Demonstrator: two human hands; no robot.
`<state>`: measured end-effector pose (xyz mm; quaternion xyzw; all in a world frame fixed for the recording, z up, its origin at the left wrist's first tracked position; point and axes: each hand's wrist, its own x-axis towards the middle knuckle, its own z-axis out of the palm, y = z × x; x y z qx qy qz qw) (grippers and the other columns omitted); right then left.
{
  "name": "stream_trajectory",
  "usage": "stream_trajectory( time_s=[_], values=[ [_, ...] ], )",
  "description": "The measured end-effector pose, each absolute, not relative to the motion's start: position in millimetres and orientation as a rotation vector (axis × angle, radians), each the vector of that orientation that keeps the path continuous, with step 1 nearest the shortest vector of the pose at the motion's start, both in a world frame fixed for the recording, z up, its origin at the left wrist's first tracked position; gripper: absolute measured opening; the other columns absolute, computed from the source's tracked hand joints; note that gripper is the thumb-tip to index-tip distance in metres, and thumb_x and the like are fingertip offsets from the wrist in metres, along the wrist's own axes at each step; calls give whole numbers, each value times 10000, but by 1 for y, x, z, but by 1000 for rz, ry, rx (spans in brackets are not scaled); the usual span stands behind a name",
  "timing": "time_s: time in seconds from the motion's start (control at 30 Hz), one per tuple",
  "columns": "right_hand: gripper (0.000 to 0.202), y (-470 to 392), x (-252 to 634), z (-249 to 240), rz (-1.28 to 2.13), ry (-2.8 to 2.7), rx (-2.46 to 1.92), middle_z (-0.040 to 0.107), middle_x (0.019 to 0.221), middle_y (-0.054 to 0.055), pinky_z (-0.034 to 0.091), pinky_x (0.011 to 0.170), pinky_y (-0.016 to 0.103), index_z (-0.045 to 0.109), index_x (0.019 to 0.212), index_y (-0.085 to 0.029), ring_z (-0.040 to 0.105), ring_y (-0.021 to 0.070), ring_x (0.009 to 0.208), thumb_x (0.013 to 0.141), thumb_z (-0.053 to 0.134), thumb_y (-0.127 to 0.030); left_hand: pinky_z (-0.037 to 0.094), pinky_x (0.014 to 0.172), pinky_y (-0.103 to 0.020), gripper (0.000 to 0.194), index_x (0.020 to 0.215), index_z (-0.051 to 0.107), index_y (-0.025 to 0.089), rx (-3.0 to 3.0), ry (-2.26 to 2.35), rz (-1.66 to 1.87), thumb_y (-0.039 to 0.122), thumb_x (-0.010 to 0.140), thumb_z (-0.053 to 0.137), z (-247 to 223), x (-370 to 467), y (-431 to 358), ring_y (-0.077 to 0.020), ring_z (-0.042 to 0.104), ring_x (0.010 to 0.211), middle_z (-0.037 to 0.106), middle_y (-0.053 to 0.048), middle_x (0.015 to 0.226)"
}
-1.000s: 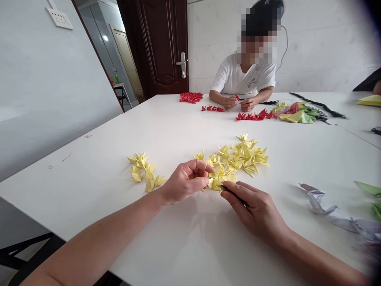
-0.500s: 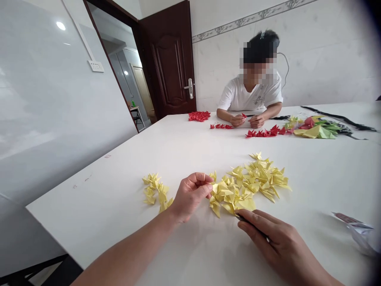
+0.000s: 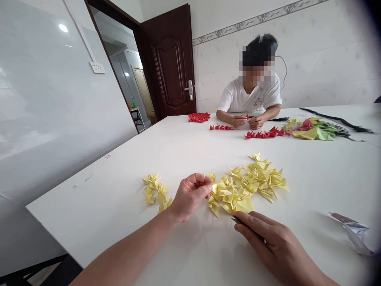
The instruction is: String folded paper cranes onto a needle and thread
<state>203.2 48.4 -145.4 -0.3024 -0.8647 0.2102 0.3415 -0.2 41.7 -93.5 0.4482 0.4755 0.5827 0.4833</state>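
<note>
Yellow folded paper cranes (image 3: 258, 176) lie in a loose heap in front of me. At the heap's left edge is my left hand (image 3: 192, 196), thumb and forefinger pinched together; what sits between the fingertips, if anything, blends with the yellow paper behind. My right hand (image 3: 268, 234) grips dark metal tweezers (image 3: 236, 219), most of their length covered by the fingers. Their tips point left, just below the near edge of the heap. A smaller row of yellow paper cranes (image 3: 159, 192) lies left of my left hand, partly behind the forearm.
Across the white table (image 3: 119, 190) a person (image 3: 250, 95) in a white shirt handles a small red paper piece. Red folded pieces (image 3: 199, 117) and a multicoloured paper bundle (image 3: 315, 130) with black cords lie near them. A crumpled plastic packet (image 3: 353, 230) rests at the right.
The tweezers and my right hand have shifted slightly left and down, away from the heap's near edge. My left hand keeps its pinch in place.
</note>
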Motion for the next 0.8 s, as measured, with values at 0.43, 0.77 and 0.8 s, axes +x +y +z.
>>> stream_trajectory(
  time_s=[0.43, 0.77, 0.8],
  values=[
    [253, 48, 201, -142, 533, -2301, -756, 652, 784, 50, 529, 585, 240, 611, 1059, -215, 643, 158, 651, 926, 402, -267, 445, 616, -222, 148, 827, 614, 180, 1039, 1193, 1610, 192, 685, 654, -93, -1, 44, -51, 510, 542, 549, 52, 671],
    [251, 46, 200, -143, 593, -2334, -745, 644, 791, 51, 516, 607, 249, 607, 1062, -203, 631, 154, 654, 928, 401, -254, 463, 658, -219, 327, 1076, 520, 247, 1067, 1325, 1666, 181, 758, 563, -94, -8, 46, -40, 574, 654, 472, -36, 1237],
    [250, 45, 200, -143, 597, -2334, -742, 646, 797, 50, 514, 607, 247, 605, 1068, -207, 632, 154, 659, 926, 404, -251, 464, 663, -218, 328, 1084, 516, 245, 1104, 1331, 1681, 183, 764, 558, -95, -10, 46, -46, 579, 671, 470, -40, 1245]
  ],
)
